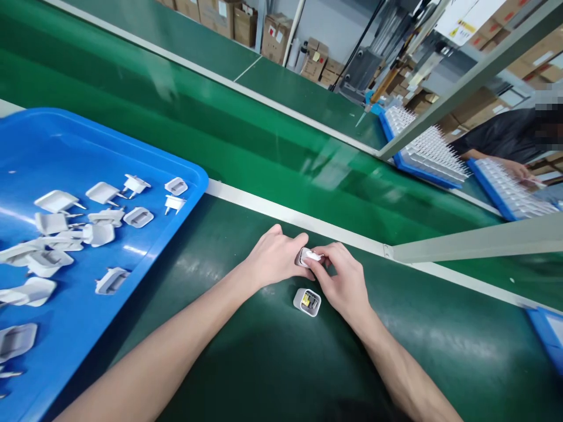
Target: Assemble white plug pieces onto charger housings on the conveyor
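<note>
My left hand (278,256) is closed around a small white charger housing (301,257), its opening turned toward the right. Fingers of my right hand (345,281) pinch a white plug cover (314,255) at that opening; whether the two parts are joined cannot be seen. Just below my hands, a second charger housing (299,299) rests on the green bench (264,357), with yellow and dark parts showing inside it. To the left, a blue tray (196,171) carries several loose white plug covers (103,192), some with their pins visible.
A pale metal rail (272,210) runs behind my hands, with a green conveyor belt (264,152) beyond it. A metal post (479,239) crosses at right. Across the belt, a co-worker's hand (519,170) is over a tray of white pieces (510,187). A blue tray edge (539,328) shows far right.
</note>
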`<state>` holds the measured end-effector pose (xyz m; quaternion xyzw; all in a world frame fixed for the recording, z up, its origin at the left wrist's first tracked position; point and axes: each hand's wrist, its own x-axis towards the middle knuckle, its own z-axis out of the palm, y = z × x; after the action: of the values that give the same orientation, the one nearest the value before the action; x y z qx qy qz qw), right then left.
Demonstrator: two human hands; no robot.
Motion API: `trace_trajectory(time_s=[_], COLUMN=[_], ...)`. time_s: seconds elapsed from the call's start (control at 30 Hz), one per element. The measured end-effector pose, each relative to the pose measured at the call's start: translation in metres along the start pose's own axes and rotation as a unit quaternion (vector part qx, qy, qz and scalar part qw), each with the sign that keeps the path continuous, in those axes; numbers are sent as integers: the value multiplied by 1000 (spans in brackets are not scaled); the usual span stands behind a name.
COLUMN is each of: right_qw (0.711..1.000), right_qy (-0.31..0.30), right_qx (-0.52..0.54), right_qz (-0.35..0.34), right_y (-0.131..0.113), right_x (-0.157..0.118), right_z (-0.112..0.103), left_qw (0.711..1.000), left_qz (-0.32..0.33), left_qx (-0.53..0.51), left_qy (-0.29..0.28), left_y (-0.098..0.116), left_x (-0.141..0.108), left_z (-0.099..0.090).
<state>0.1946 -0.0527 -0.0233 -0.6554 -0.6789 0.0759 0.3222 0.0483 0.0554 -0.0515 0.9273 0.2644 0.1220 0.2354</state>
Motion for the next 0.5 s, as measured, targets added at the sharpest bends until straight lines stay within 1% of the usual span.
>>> trace_trajectory(time_s=[0.1, 0.17, 0.37, 0.5], right_qw=[999, 998, 999, 996], right_qy=[-6, -11, -38, -44], right_qx=[-27, -37, -33, -76], right_qz=[-34, -42, -7, -31], right_y=[0, -1, -3, -5], right_x=[1, 1, 4, 5], right_z=[-2, -2, -3, -3], left_qw=[1000, 1000, 1000, 1000], left_qz=[-1, 3, 0, 2], left_qx=[5, 9, 10, 10], left_qy=[10, 11, 2, 0], left_y=[2, 2, 2, 3], left_x=[-1, -1, -1, -1], left_z=[3, 3, -1, -3])
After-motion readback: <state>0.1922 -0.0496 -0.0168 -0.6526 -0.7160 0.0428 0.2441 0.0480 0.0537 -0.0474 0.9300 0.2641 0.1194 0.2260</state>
